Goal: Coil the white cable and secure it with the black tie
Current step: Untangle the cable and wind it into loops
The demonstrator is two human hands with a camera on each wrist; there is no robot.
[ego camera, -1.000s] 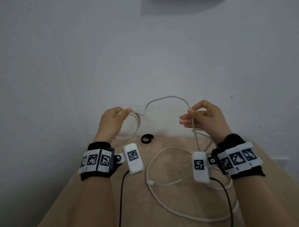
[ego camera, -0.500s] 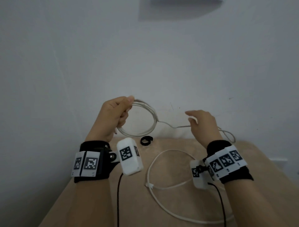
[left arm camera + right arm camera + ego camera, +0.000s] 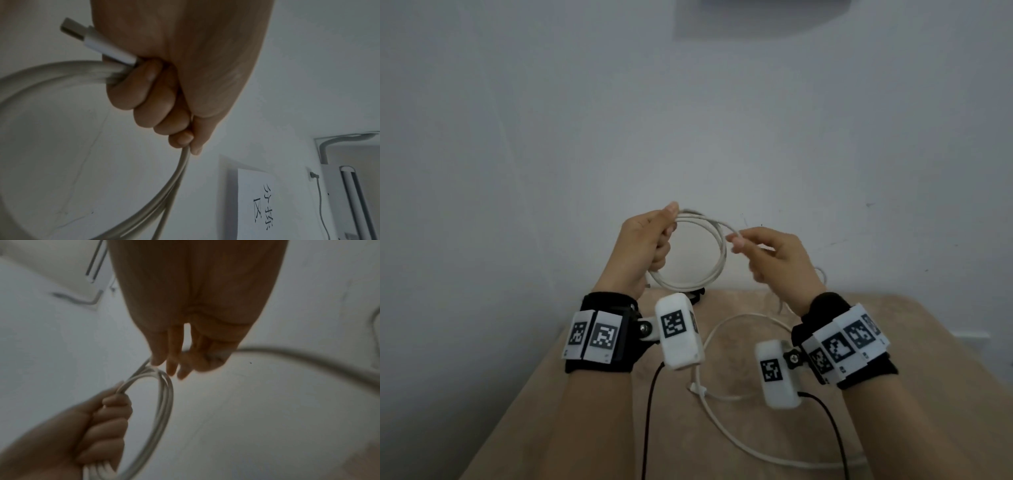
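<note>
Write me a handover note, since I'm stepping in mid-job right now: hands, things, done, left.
Left hand: fingers curled round the coil of white cable, held up above the table; a plug end sticks out of the fist.
Right hand: pinches the cable's free run beside the coil.
Black tie: on the table by the wall, mostly hidden behind the left wrist camera, untouched.
Done: a few loops wound.
Left: a long slack run lies on the table; wind it in, then wrap the tie.

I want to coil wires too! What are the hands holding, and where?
Left hand grips the white cable coil's side; right hand pinches the next stretch.
</note>
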